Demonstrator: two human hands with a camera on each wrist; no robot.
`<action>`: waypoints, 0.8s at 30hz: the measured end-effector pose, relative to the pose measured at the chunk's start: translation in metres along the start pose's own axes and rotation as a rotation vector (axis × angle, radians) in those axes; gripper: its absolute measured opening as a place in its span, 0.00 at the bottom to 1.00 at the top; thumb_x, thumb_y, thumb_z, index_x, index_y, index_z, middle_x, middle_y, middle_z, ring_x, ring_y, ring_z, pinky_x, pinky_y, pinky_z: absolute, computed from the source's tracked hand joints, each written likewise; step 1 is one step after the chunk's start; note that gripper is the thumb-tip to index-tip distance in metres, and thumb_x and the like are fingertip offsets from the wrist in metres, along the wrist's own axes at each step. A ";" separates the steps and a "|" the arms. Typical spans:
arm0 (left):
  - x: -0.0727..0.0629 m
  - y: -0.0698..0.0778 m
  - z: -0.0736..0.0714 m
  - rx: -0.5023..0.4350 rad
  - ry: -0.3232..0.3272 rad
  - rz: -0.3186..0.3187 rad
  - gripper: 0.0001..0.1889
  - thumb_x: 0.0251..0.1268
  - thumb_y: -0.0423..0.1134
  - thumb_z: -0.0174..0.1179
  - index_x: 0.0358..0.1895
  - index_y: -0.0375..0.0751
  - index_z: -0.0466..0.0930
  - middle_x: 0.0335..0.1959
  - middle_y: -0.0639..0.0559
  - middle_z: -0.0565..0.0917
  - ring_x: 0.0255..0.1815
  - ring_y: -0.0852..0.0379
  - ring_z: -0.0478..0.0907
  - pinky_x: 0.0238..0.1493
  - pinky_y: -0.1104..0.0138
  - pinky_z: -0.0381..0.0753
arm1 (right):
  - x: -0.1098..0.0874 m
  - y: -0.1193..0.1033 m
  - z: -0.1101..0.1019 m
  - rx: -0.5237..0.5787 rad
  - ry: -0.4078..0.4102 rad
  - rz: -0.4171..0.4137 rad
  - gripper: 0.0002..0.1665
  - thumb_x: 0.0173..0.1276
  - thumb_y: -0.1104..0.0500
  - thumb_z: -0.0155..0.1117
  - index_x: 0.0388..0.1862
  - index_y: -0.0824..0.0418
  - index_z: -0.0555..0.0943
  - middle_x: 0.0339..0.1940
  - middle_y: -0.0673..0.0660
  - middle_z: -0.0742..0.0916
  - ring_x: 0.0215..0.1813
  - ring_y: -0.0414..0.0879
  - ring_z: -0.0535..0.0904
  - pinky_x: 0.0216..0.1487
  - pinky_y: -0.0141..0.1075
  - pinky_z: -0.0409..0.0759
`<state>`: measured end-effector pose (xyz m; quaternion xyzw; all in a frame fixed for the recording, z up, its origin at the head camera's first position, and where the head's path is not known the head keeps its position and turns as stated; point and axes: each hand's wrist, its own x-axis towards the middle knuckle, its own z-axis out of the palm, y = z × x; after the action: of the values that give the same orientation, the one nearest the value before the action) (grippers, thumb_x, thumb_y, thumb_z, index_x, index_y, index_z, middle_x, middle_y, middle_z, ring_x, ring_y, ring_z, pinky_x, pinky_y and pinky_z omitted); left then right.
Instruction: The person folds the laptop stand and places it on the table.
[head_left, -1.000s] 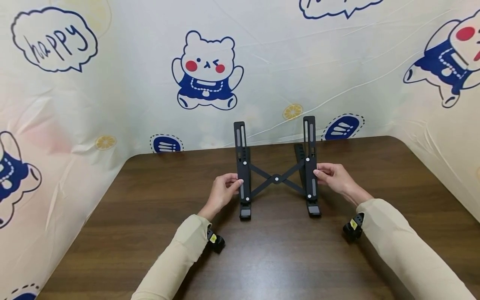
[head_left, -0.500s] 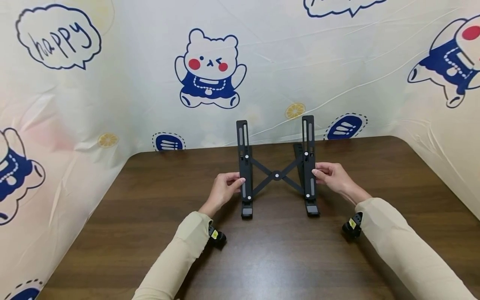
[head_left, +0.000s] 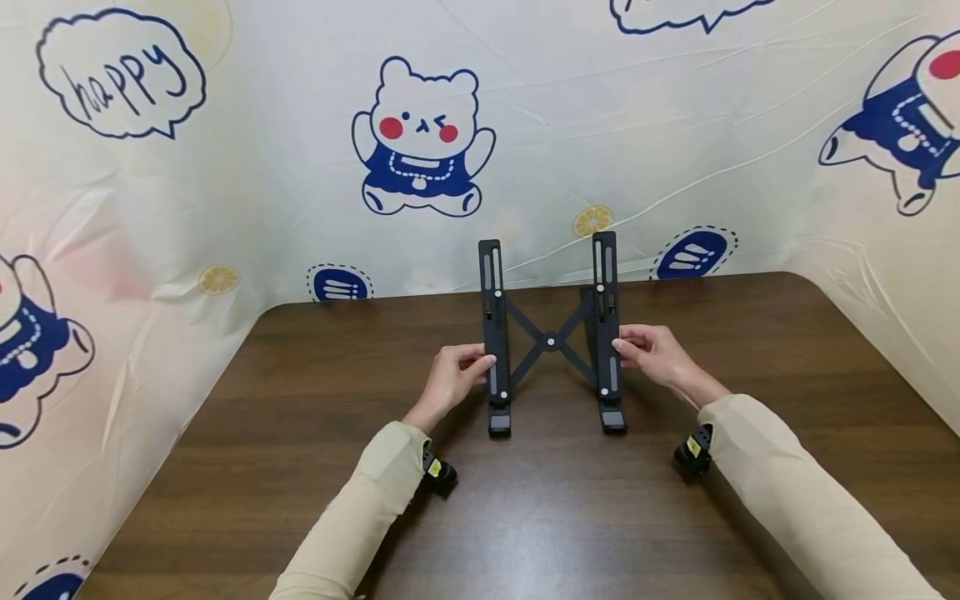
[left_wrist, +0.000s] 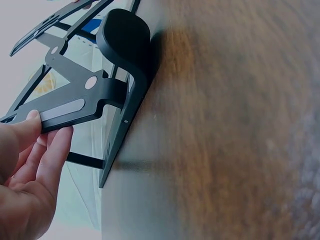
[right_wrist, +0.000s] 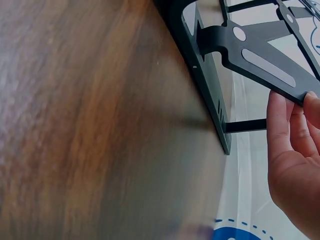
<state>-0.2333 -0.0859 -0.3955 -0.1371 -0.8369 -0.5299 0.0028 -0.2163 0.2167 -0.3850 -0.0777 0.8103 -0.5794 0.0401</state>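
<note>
While a person grips it from both sides, the black folding stand [head_left: 551,342] stands near the far edge of the desk [head_left: 555,525], about midway between the two far corners, its front feet [head_left: 499,419] toward the near edge. I would say the knack of handling this frame is evenness: crossed bars [head_left: 528,323] tie the left rail [head_left: 495,333] to the right rail [head_left: 608,333], so matched, gentle pressure from each side should hold the rails parallel, where a one-sided shove could twist or jam them. The base [left_wrist: 119,130] is best left flat on the wood, fingertips clear of the pivots, which could nip.

Neither hand is spread wide. The left hand [head_left: 450,379] pinches the outer edge of its rail, thumb on the upper face by a grey pad [left_wrist: 62,109], fingertips underneath, the gap little more than the rail's thickness. The right hand [head_left: 656,357] pinches the opposite rail in much the same way. The hands are apart from each other, with the stand between them.
</note>
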 end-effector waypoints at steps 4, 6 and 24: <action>0.002 0.002 0.003 0.000 -0.008 0.007 0.10 0.57 0.32 0.58 0.41 0.32 0.80 0.30 0.45 0.81 0.30 0.53 0.79 0.29 0.66 0.79 | 0.000 -0.001 0.002 0.005 0.009 -0.006 0.19 0.66 0.64 0.52 0.49 0.78 0.70 0.40 0.69 0.80 0.34 0.38 0.78 0.41 0.42 0.77; 0.002 0.003 0.005 -0.002 -0.008 0.010 0.10 0.57 0.32 0.58 0.41 0.32 0.80 0.30 0.44 0.81 0.30 0.54 0.79 0.28 0.67 0.79 | 0.000 -0.002 0.003 0.003 0.007 -0.007 0.18 0.66 0.64 0.52 0.50 0.78 0.70 0.40 0.69 0.80 0.34 0.39 0.78 0.41 0.43 0.77; 0.005 0.007 0.017 -0.014 -0.013 0.031 0.09 0.57 0.32 0.58 0.40 0.31 0.80 0.30 0.43 0.81 0.31 0.52 0.80 0.29 0.67 0.79 | 0.008 -0.001 0.019 0.032 -0.006 -0.038 0.18 0.66 0.66 0.51 0.49 0.79 0.71 0.41 0.71 0.80 0.34 0.39 0.78 0.39 0.38 0.78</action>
<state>-0.2340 -0.0670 -0.3957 -0.1537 -0.8309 -0.5348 0.0046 -0.2214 0.1968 -0.3902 -0.0940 0.7992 -0.5928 0.0329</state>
